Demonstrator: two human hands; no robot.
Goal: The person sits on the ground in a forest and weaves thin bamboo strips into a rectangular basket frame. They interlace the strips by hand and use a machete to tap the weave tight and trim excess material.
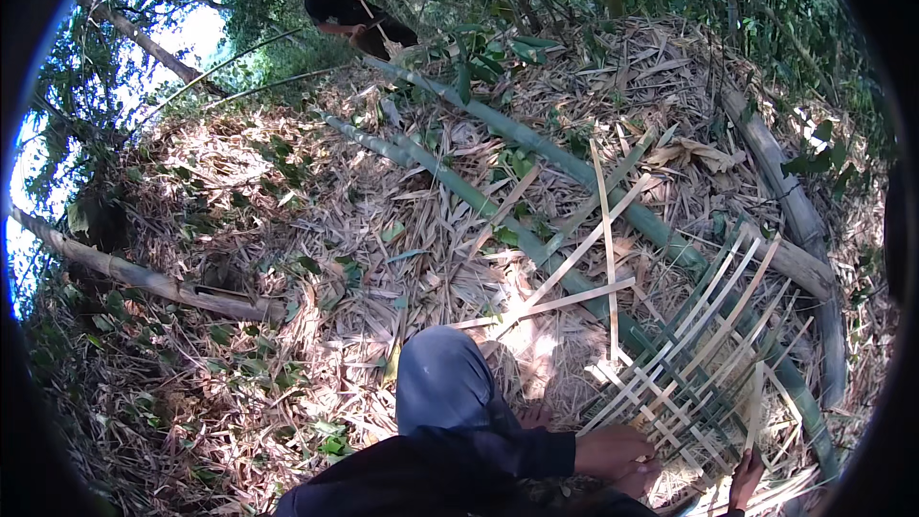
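Observation:
A loosely woven lattice of split bamboo strips (710,337), green and pale, lies at the lower right. At its near left edge is my left hand (617,451), fingers curled in; whatever they grip is hidden. Close to the lower edge, my right hand (746,481) is closed around the bottom of a pale, flat bamboo strip (755,409) that points away from me over the lattice. Shade and the picture's rim partly hide the right fingers. My bent knee (443,378) in dark cloth is left of the lattice.
Two long green bamboo poles (541,146) run diagonally under loose split strips (605,230). Grey logs (787,187) lie at right, and another log (144,278) at left. Dry leaves cover the ground. A person in dark clothes (337,8) holds a stick at the far end.

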